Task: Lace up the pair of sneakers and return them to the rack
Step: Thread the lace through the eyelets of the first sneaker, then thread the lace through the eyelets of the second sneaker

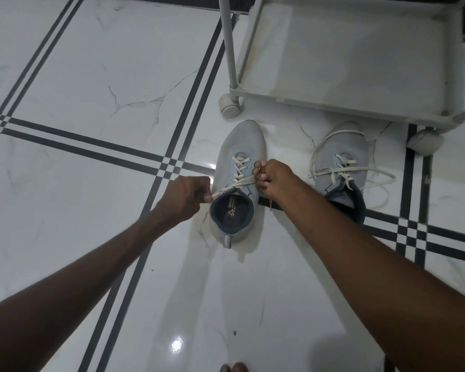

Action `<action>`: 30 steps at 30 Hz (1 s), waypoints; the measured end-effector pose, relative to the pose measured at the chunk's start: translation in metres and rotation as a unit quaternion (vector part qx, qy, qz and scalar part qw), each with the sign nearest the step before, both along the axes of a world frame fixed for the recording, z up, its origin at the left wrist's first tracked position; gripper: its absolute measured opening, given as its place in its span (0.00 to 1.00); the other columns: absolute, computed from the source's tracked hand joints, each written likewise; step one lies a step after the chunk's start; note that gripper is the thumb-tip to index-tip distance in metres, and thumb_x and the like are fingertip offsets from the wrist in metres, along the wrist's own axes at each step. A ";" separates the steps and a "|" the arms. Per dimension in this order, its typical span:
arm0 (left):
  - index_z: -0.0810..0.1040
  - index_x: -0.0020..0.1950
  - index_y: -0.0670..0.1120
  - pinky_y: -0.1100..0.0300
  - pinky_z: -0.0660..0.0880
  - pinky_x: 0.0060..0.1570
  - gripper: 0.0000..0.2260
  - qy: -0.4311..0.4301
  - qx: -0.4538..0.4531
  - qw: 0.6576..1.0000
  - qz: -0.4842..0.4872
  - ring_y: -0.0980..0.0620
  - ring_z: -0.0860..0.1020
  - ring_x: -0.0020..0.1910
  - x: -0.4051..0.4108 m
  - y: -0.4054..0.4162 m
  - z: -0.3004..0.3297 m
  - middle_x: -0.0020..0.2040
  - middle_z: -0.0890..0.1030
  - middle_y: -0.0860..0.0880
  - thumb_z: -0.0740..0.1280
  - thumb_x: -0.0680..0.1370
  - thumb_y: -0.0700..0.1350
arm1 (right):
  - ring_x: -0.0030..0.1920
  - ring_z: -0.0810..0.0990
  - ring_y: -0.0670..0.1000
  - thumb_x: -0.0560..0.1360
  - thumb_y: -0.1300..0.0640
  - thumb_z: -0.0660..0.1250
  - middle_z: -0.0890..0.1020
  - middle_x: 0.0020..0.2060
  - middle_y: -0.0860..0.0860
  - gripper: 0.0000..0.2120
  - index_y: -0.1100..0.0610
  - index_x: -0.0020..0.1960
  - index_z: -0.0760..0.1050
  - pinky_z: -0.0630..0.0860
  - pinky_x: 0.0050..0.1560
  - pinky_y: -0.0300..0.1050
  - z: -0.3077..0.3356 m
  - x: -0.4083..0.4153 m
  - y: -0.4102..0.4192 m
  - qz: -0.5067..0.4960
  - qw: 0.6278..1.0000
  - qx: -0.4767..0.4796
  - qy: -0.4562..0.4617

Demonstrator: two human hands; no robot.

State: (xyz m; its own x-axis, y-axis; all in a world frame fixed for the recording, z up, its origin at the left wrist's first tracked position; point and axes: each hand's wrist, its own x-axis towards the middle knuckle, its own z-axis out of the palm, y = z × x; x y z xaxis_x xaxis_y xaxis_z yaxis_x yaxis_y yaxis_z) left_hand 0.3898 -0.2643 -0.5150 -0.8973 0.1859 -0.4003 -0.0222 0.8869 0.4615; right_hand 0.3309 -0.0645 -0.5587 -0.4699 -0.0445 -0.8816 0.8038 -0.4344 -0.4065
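Two light grey sneakers with cream laces stand on the white floor, toes pointing away from me. The left sneaker (pixel 242 146) is between my hands. My left hand (pixel 185 196) pinches one end of its lace (pixel 232 186) and holds it taut to the left. Closed on the other end of that lace, my right hand (pixel 273 178) sits at the shoe's right side. The right sneaker (pixel 341 157) stands apart to the right, its long lace (pixel 379 178) lying in loose loops around it.
A white wheeled rack (pixel 333 103) stands just beyond the sneakers, its bottom shelf bare, with castors (pixel 230 106) at the near corners. The floor is glossy white tile with black stripes. Toes of my feet show at the bottom edge (pixel 234 367).
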 end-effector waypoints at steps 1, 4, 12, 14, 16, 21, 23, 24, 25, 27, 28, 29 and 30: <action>0.75 0.38 0.44 0.69 0.63 0.30 0.09 -0.001 -0.007 1.000 -0.005 0.58 0.74 0.32 0.000 0.001 -0.001 0.31 0.76 0.56 0.69 0.76 0.34 | 0.11 0.60 0.43 0.78 0.68 0.45 0.68 0.30 0.52 0.19 0.58 0.33 0.65 0.51 0.13 0.30 -0.001 0.001 0.000 -0.007 1.000 -0.002 0.000; 0.78 0.41 0.43 0.67 0.64 0.31 0.05 0.000 -0.024 1.000 -0.006 0.54 0.76 0.35 -0.004 0.002 -0.001 0.35 0.79 0.53 0.70 0.76 0.36 | 0.13 0.62 0.43 0.80 0.68 0.48 0.72 0.27 0.54 0.19 0.60 0.34 0.67 0.55 0.14 0.31 0.004 0.003 0.001 -0.007 1.000 0.017 0.017; 0.82 0.54 0.45 0.57 0.78 0.47 0.17 0.019 -0.074 0.996 -0.056 0.50 0.82 0.47 -0.036 0.019 0.030 0.49 0.84 0.49 0.78 0.68 0.50 | 0.27 0.82 0.56 0.75 0.62 0.69 0.85 0.37 0.61 0.08 0.66 0.50 0.79 0.85 0.36 0.51 0.036 -0.007 0.014 0.194 0.955 0.196 0.105; 0.83 0.54 0.45 0.58 0.78 0.47 0.15 0.053 -0.053 0.995 -0.063 0.50 0.83 0.46 -0.047 0.038 0.042 0.49 0.85 0.49 0.77 0.70 0.49 | 0.32 0.86 0.58 0.74 0.61 0.69 0.86 0.36 0.60 0.07 0.65 0.50 0.79 0.85 0.41 0.56 0.048 -0.019 0.023 0.299 0.894 0.294 0.156; 0.84 0.51 0.45 0.60 0.76 0.47 0.11 0.065 -0.014 0.995 -0.077 0.49 0.83 0.46 -0.057 0.066 0.048 0.48 0.86 0.48 0.76 0.71 0.46 | 0.35 0.87 0.58 0.75 0.62 0.67 0.86 0.37 0.59 0.07 0.64 0.50 0.80 0.85 0.42 0.54 0.067 -0.028 0.038 0.410 0.814 0.352 0.214; 0.85 0.52 0.45 0.60 0.77 0.51 0.08 0.034 0.054 0.987 -0.151 0.53 0.82 0.45 -0.071 0.145 0.048 0.49 0.86 0.48 0.73 0.74 0.44 | 0.36 0.86 0.54 0.75 0.62 0.69 0.87 0.40 0.55 0.05 0.59 0.48 0.83 0.82 0.35 0.42 0.102 -0.026 0.117 0.542 0.692 0.400 0.260; 0.84 0.55 0.46 0.62 0.75 0.50 0.10 0.050 0.071 0.978 -0.187 0.54 0.82 0.45 -0.071 0.174 0.041 0.52 0.86 0.49 0.73 0.74 0.44 | 0.32 0.84 0.49 0.75 0.60 0.69 0.86 0.41 0.52 0.05 0.57 0.47 0.84 0.77 0.33 0.38 0.100 -0.009 0.155 0.560 0.627 0.459 0.288; 0.83 0.57 0.46 0.62 0.74 0.51 0.12 0.061 0.077 0.974 -0.206 0.53 0.82 0.46 -0.070 0.184 0.036 0.54 0.85 0.49 0.73 0.74 0.43 | 0.30 0.82 0.45 0.74 0.60 0.70 0.86 0.41 0.51 0.05 0.57 0.47 0.84 0.76 0.33 0.37 0.097 0.002 0.172 0.552 0.621 0.469 0.299; 0.82 0.60 0.47 0.59 0.74 0.53 0.15 0.070 0.072 0.968 -0.229 0.51 0.83 0.49 -0.067 0.194 0.029 0.58 0.84 0.49 0.73 0.73 0.43 | 0.29 0.81 0.42 0.73 0.62 0.71 0.85 0.41 0.50 0.05 0.57 0.48 0.84 0.77 0.32 0.36 0.092 0.015 0.187 0.538 0.634 0.464 0.305; 0.80 0.63 0.49 0.55 0.75 0.54 0.18 0.093 0.047 0.955 -0.279 0.49 0.82 0.52 -0.061 0.207 0.012 0.61 0.82 0.49 0.73 0.73 0.41 | 0.30 0.80 0.37 0.71 0.66 0.72 0.85 0.43 0.48 0.11 0.55 0.50 0.83 0.77 0.31 0.32 0.081 0.038 0.210 0.503 0.670 0.451 0.307; 0.79 0.63 0.50 0.54 0.76 0.51 0.19 0.105 0.029 0.947 -0.301 0.48 0.81 0.53 -0.058 0.210 0.004 0.60 0.82 0.49 0.72 0.73 0.40 | 0.31 0.80 0.36 0.70 0.67 0.72 0.85 0.43 0.48 0.13 0.53 0.51 0.82 0.76 0.32 0.31 0.074 0.047 0.217 0.485 0.680 0.456 0.306; 0.78 0.63 0.51 0.54 0.76 0.48 0.20 0.120 0.011 0.941 -0.317 0.48 0.81 0.53 -0.054 0.211 -0.004 0.58 0.82 0.50 0.71 0.72 0.40 | 0.31 0.79 0.36 0.70 0.66 0.73 0.85 0.42 0.47 0.13 0.52 0.51 0.81 0.73 0.32 0.29 0.064 0.054 0.221 0.467 0.685 0.467 0.307; 0.77 0.62 0.52 0.54 0.76 0.45 0.20 0.132 -0.004 0.937 -0.322 0.47 0.81 0.51 -0.052 0.211 -0.010 0.56 0.83 0.50 0.71 0.72 0.40 | 0.31 0.78 0.36 0.70 0.64 0.74 0.85 0.41 0.47 0.13 0.52 0.51 0.80 0.71 0.31 0.27 0.057 0.059 0.223 0.444 0.694 0.477 0.308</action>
